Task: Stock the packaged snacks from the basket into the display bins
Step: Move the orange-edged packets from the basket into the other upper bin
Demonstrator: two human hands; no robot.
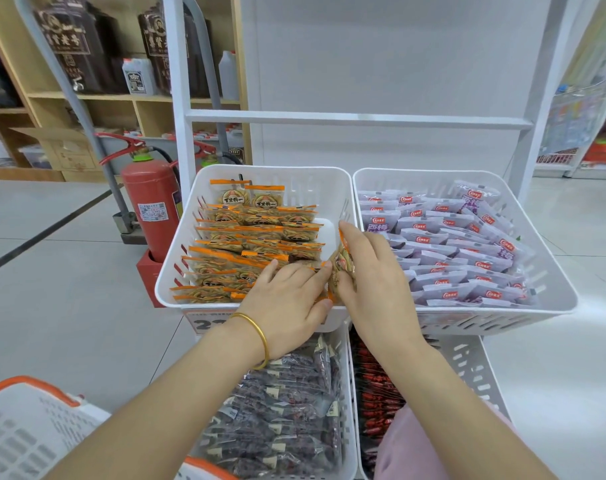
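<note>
A white display bin [187,233] on the upper left holds rows of orange-edged snack packets [246,233]. My right hand [371,278] grips a small stack of these orange packets [343,268] upright at the bin's right front corner. My left hand [287,306], with a gold bangle on the wrist, lies flat with straight fingers on the packets at the bin's front and touches the held stack. A white basket with an orange rim [28,424] sits at the lower left.
A second white bin [551,278] to the right is full of purple packets [461,251]. Below are bins of dark red packets [287,417] and red packets [374,396]. A red fire extinguisher [152,206] stands left of the rack. White rack posts rise behind.
</note>
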